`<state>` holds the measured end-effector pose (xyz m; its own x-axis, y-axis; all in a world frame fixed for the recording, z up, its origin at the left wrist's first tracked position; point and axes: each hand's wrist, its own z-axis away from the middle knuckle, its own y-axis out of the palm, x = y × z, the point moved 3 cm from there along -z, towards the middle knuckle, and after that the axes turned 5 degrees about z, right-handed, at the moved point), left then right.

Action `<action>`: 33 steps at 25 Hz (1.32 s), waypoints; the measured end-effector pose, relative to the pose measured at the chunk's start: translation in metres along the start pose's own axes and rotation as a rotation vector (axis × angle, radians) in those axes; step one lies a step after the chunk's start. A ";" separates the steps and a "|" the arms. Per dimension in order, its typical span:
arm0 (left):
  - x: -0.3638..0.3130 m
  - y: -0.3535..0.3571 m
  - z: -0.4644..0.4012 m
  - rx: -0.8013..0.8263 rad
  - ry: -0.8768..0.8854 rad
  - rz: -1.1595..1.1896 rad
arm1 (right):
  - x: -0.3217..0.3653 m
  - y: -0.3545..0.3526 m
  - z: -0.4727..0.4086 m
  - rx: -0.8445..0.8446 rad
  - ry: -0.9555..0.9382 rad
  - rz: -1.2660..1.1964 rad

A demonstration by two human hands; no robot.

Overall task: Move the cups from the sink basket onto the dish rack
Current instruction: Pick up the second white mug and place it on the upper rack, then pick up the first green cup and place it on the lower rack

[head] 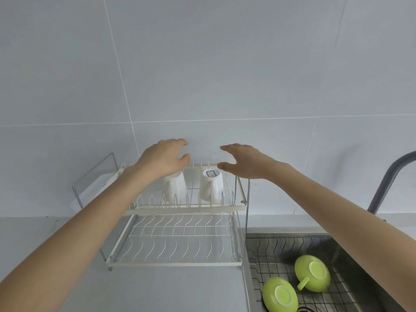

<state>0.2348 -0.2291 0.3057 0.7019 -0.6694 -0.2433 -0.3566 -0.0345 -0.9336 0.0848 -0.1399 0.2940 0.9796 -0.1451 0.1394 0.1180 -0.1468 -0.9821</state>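
Two white mugs stand upside down on the top tier of the white two-tier dish rack (180,209): the left mug (174,188) and the right mug (211,188), which has a blue-edged sticker on its base. My left hand (163,159) hovers just above the left mug, fingers apart, holding nothing. My right hand (243,161) hovers above and to the right of the right mug, also empty with spread fingers. Two green cups lie upside down in the black wire sink basket (270,251): one with a handle (313,275), one nearer me (280,294).
The rack's lower tier (177,242) holds nothing. A grey countertop (157,289) runs in front of the rack. A dark faucet (387,176) rises at the right over the steel sink (360,255). A tiled wall stands close behind the rack.
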 end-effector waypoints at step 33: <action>-0.200 0.260 0.021 0.474 -0.129 0.439 | -0.283 0.138 0.132 0.395 0.240 -0.336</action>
<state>0.0147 -0.0884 0.1062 0.6315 -0.4518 -0.6302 -0.3373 0.5717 -0.7479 -0.1543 0.0101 0.1028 0.8185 -0.3786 0.4320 0.5140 0.1471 -0.8451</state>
